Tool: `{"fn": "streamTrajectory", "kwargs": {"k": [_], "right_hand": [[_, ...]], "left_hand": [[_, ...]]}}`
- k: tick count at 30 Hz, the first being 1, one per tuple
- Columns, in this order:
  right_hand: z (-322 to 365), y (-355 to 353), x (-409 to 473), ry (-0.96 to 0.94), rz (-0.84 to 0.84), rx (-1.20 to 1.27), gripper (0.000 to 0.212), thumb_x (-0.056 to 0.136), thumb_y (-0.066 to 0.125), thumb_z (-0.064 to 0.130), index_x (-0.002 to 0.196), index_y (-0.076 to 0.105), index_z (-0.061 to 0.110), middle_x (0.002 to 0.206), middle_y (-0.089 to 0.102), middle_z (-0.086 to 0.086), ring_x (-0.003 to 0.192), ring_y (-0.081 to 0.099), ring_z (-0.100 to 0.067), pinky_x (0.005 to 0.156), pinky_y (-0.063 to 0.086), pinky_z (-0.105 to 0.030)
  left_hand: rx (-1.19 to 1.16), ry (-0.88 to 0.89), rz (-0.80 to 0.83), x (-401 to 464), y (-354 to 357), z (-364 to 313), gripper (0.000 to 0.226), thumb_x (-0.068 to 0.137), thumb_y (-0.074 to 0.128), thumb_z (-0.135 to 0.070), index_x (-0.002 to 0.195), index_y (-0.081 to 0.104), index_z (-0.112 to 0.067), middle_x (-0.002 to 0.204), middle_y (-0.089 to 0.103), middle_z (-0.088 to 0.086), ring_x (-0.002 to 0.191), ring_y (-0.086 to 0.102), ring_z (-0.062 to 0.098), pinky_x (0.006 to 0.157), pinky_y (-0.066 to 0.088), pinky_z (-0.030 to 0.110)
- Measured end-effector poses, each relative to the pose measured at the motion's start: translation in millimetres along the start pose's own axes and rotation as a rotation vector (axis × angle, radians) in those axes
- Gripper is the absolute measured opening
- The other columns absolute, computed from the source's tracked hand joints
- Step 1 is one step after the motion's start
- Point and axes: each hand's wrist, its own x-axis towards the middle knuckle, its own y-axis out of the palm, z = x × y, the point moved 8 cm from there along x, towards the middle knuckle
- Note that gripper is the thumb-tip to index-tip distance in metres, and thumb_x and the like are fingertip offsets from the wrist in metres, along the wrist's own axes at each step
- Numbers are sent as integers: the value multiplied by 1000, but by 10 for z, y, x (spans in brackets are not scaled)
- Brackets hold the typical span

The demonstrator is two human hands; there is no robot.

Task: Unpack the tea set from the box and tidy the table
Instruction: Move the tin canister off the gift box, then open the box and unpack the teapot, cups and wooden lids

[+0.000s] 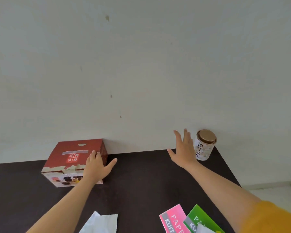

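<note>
We're resting our left hand (97, 167), fingers straight, on the box (76, 163); our right hand (183, 148) is hanging spread and empty, probably risking clipping the tin (205, 145) just right of it.

- We see the box (76, 163) at the desk's (141, 182) far left, against the wall (141, 64).
- We find the tin (205, 145) far right, paper packs (188, 219) nearest us.

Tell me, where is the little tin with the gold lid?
In the head view, the tea tin stands upright at the table's far right corner by the wall, just right of the open right hand.
</note>
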Motion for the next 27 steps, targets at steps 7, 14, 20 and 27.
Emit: {"fn": "streamTrajectory", "kwargs": {"k": [7, 14, 20, 27], "right_hand": [[1577, 457, -433, -149, 102, 93, 71, 94, 54, 38, 150, 15, 19, 159, 7, -19, 147, 2, -37, 118, 13, -44], [2849, 1096, -894, -302, 248, 156, 61, 91, 60, 33, 143, 32, 22, 154, 25, -4, 140, 27, -26, 110, 38, -39], [3259, 1447, -1040, -309, 340, 69, 59, 89, 62, 36, 141, 37, 26, 156, 20, -6, 145, 14, -29, 117, 21, -45], [3357, 1591, -960, -144, 318, 113, 55, 81, 67, 48, 129, 45, 30, 148, 21, -7, 140, 16, -28, 116, 21, -48]], "left_hand": [[-148, 193, 25, -59, -417, 542, 78, 87, 51, -58, 147, 28, -12, 156, 25, 7, 144, 21, 26, 116, 23, 43], [23, 208, 60, -58, -587, 1372, 82, 89, 52, -52, 151, 12, -15, 160, 2, 7, 147, 0, 30, 118, 10, 46], [85, 163, 137, -18, -478, 1780, 86, 91, 50, -48, 152, 0, -13, 159, -12, 12, 146, -13, 30, 117, 6, 49], [-67, 145, 63, -5, -430, 1857, 83, 91, 53, -47, 152, 7, -15, 160, -6, 7, 147, -8, 26, 118, 7, 46]]}}
